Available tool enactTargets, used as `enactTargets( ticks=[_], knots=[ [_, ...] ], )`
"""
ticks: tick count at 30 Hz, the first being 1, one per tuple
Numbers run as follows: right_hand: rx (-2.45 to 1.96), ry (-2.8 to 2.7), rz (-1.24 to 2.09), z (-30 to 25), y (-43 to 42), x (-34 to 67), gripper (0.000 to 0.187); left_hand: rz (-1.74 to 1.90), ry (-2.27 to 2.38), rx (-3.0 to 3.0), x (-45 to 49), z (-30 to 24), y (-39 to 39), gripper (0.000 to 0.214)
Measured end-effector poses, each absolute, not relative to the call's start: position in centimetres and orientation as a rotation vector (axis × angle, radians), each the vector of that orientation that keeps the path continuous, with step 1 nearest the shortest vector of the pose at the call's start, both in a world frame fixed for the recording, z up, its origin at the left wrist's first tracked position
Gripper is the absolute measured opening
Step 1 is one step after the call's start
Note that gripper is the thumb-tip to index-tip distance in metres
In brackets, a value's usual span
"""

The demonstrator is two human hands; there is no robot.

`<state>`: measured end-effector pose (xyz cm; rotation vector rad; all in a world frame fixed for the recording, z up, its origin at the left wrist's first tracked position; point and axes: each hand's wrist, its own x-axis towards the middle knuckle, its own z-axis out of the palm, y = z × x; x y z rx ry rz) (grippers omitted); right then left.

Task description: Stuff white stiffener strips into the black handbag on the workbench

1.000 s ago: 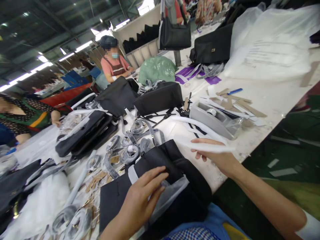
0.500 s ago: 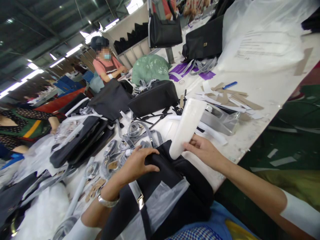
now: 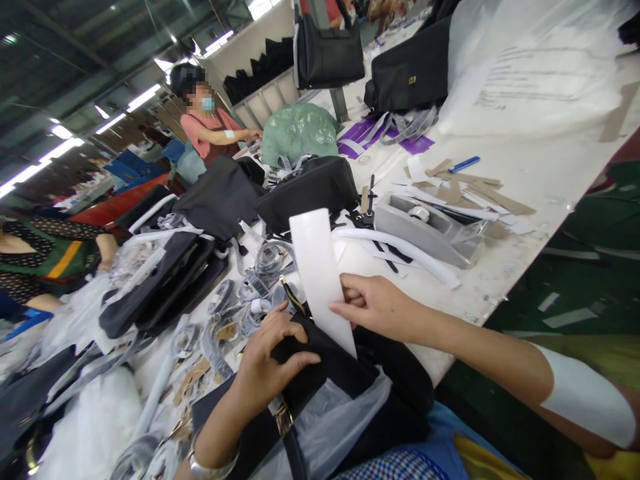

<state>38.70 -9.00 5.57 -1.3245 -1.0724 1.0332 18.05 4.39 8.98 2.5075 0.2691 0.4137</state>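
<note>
A black bag [image 3: 350,393] with a clear plastic wrap lies at the table's near edge, partly on my lap. My left hand [image 3: 267,360] is closed on the bag's upper edge, fingers curled over it. My right hand [image 3: 373,307] pinches a white foam strip [image 3: 320,273] that stands upright, its lower end against the bag's opening.
A grey tape dispenser [image 3: 425,227] sits right of centre, with card scraps and a blue pen [image 3: 463,164] behind it. Wrapped grey straps [image 3: 255,293], more black bags [image 3: 305,193] and a green bundle [image 3: 297,133] fill the table. Two other people work at the far left.
My right hand has brought the white strip from lying flat by the dispenser to upright at the bag. My left hand moved up the bag and gripped its upper edge.
</note>
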Motion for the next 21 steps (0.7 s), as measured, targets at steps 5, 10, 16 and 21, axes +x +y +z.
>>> enactTargets(
  ticks=[5,10,16,21],
  knots=[
    [-1.413,-1.366,1.343,6.4,-9.6,40.7,0.013,0.379,0.419,2.432,18.7,8.5,4.2,0.026],
    [-1.417,-1.336,1.301,6.0,-9.0,40.2,0.018,0.437,0.496,2.393,19.0,7.8,3.8,0.024],
    [-1.348,-1.189,1.184,5.4,-9.4,37.5,0.017,0.490,0.588,2.353,18.4,6.3,4.1,0.021],
    [-1.550,-1.470,1.288,6.1,-10.2,38.5,0.011,0.485,0.661,2.310,18.2,5.6,3.5,0.026]
  ],
)
